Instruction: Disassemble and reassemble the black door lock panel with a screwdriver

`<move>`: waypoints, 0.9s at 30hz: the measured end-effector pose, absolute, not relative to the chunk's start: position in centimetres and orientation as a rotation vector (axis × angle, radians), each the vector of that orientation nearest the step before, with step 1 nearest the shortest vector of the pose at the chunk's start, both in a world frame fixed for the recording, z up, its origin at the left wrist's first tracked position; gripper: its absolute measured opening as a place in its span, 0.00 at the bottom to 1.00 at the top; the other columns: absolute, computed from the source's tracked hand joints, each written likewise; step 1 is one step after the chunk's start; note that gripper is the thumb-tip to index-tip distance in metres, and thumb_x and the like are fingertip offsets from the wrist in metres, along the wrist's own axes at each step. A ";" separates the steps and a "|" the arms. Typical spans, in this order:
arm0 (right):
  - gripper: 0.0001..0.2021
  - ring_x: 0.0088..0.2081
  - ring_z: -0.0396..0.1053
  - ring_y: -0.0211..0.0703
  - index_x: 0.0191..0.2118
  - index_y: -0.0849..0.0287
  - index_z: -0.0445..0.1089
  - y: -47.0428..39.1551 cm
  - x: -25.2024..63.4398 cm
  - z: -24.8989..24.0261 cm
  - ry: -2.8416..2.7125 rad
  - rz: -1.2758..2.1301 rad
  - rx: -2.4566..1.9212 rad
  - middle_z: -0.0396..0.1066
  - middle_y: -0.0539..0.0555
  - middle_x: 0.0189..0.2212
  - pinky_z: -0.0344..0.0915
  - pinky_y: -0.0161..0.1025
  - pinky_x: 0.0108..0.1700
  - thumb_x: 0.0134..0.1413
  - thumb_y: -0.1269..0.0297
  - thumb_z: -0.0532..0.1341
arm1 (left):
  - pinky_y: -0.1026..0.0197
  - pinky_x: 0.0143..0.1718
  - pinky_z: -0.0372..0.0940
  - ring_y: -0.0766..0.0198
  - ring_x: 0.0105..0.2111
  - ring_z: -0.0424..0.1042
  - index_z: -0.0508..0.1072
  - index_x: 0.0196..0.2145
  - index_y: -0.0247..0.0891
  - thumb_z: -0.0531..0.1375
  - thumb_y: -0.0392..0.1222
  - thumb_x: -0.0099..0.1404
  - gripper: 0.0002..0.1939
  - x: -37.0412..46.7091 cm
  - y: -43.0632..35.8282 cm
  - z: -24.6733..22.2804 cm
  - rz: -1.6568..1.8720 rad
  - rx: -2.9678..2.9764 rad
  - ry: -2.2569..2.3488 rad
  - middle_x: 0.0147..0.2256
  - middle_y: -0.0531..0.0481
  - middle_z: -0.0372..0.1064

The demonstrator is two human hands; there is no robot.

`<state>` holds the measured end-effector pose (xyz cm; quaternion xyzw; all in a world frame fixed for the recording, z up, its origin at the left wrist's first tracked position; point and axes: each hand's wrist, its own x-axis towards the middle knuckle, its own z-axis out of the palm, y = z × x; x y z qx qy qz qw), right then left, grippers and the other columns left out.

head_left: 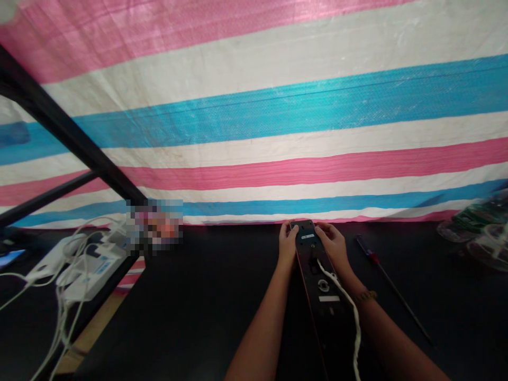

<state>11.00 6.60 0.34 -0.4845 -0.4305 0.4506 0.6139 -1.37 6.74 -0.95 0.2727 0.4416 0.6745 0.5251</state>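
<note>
A long dark panel [317, 286] with white labels and a round silver fitting lies lengthwise on the black table. Its far end is held between both hands. My left hand [288, 241] grips the left edge, thumb on top. On the right edge, my right hand [332, 243] is closed the same way, with a beaded bracelet at the wrist. A white cable [351, 307] comes out of the panel's middle and runs toward me, passing beside my right forearm. To the right of my right hand lies a long screwdriver [391, 283] with a dark and red handle, touched by neither hand.
At the left are white power strips [95, 270] with tangled cables, beside a black metal frame bar [75, 137]. Clear plastic bags [484, 227] with green parts sit at the far right. A striped tarp [278, 116] hangs behind the black table [198, 301].
</note>
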 end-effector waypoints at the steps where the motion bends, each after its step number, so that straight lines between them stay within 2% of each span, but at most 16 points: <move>1: 0.20 0.34 0.74 0.47 0.37 0.61 0.76 6.6 11.0 0.3 -0.996 1.029 -1.123 0.79 0.57 0.33 0.70 0.43 0.38 0.42 0.51 0.71 | 0.55 0.41 0.68 0.59 0.34 0.75 0.74 0.41 0.38 0.67 0.49 0.55 0.18 -1.5 6.8 -1.0 1.622 0.672 1.094 0.34 0.49 0.76; 6: 0.18 0.33 0.75 0.48 0.35 0.61 0.77 6.4 11.1 0.6 -1.032 1.073 -1.110 0.79 0.57 0.31 0.70 0.42 0.36 0.45 0.51 0.69 | 0.52 0.56 0.63 0.54 0.49 0.73 0.79 0.41 0.38 0.63 0.50 0.61 0.16 -1.9 6.3 -0.6 1.719 0.794 1.303 0.46 0.43 0.77; 12: 0.16 0.33 0.75 0.49 0.35 0.62 0.77 6.5 11.4 0.2 -1.043 1.057 -1.134 0.78 0.56 0.30 0.70 0.42 0.36 0.45 0.54 0.70 | 0.51 0.49 0.66 0.52 0.40 0.75 0.81 0.35 0.37 0.63 0.51 0.61 0.14 -2.0 5.6 0.0 1.720 0.930 1.507 0.37 0.42 0.78; 21: 0.16 0.32 0.75 0.50 0.35 0.62 0.77 6.7 11.4 0.0 -1.058 1.041 -1.167 0.78 0.57 0.30 0.70 0.43 0.36 0.45 0.53 0.69 | 0.53 0.47 0.66 0.53 0.37 0.74 0.80 0.32 0.40 0.59 0.49 0.63 0.13 -2.1 5.8 -0.1 1.675 1.017 1.606 0.34 0.44 0.78; 27: 0.17 0.38 0.75 0.51 0.37 0.59 0.76 6.6 11.3 0.0 -1.001 1.098 -1.107 0.79 0.57 0.35 0.71 0.44 0.41 0.43 0.53 0.68 | 0.53 0.47 0.65 0.53 0.37 0.74 0.79 0.32 0.42 0.58 0.47 0.63 0.11 -2.1 5.6 0.2 1.656 1.054 1.613 0.33 0.46 0.77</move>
